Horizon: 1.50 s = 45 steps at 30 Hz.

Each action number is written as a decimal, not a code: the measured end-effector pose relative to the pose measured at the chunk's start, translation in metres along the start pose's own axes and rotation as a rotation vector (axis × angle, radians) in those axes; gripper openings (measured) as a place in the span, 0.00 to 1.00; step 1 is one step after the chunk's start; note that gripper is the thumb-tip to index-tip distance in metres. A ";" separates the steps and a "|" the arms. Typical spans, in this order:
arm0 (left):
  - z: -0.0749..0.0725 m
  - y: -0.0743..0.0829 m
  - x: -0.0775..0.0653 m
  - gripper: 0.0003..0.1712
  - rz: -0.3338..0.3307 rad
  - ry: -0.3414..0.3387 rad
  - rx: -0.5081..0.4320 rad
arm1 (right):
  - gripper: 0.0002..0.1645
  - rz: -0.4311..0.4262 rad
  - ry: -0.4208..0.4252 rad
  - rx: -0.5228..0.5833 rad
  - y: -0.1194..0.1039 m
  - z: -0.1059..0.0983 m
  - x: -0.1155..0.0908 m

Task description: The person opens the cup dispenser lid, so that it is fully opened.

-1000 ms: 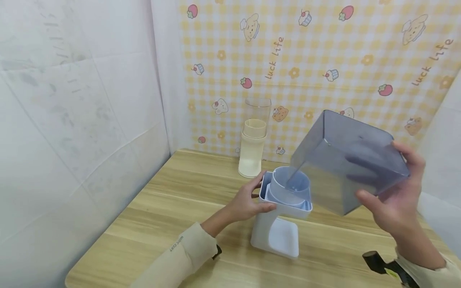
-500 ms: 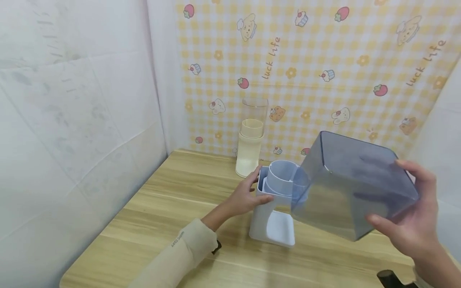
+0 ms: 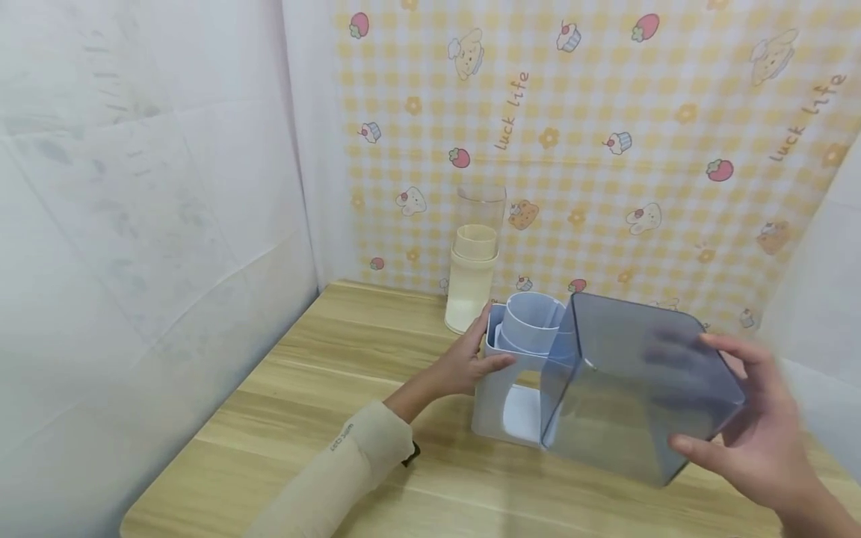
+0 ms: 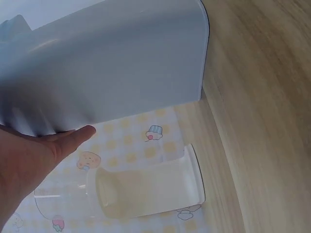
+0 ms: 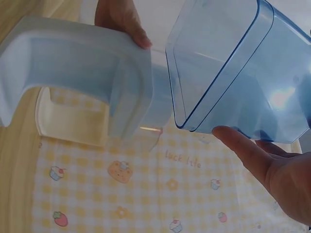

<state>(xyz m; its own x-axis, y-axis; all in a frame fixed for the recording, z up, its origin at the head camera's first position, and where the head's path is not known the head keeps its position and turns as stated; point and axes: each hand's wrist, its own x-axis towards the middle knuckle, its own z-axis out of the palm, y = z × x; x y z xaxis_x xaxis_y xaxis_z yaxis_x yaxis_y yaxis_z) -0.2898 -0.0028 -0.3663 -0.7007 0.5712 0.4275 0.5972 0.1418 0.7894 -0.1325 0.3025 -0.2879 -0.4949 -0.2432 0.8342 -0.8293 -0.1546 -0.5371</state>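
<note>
Okay, left hand (image 3: 464,366) is clamping the stand (image 3: 494,400) upright on the table (image 3: 303,418), right hand (image 3: 760,441) gripping the tilted translucent tank (image 3: 625,373) beside it; clearing the round collar (image 3: 528,329) (slowly) is looking key.

Just below and right of the frame's centre, a pale blue plastic stand (image 3: 493,392) stands on the light wood-grain desk (image 3: 289,418), with the left hand (image 3: 464,366) at its upper left edge. To its right, overlapping it in view, is a transparent blue square-sided plastic box (image 3: 625,396); the right hand (image 3: 760,426) holds its right end, lower right. Behind the stand, mid-frame, a cream cylindrical container (image 3: 468,291) stands before a yellow-checked cloth (image 3: 585,97).
</note>
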 end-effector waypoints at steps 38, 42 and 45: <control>-0.005 -0.016 0.026 0.57 -0.062 0.053 -0.024 | 0.55 0.399 -0.144 -0.317 0.063 0.037 -0.043; -0.003 -0.018 0.028 0.55 -0.073 0.052 -0.035 | 0.54 0.413 -0.152 -0.306 0.068 0.037 -0.045; -0.002 -0.019 0.029 0.54 -0.087 0.059 -0.034 | 0.54 0.422 -0.157 -0.285 0.071 0.037 -0.047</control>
<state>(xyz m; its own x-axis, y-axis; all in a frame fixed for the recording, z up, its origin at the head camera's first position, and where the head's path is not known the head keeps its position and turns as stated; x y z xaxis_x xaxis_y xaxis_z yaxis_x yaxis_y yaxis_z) -0.3221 0.0093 -0.3683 -0.7717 0.5091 0.3812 0.5204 0.1609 0.8386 -0.1590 0.2676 -0.3699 -0.7740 -0.3715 0.5128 -0.6151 0.2486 -0.7483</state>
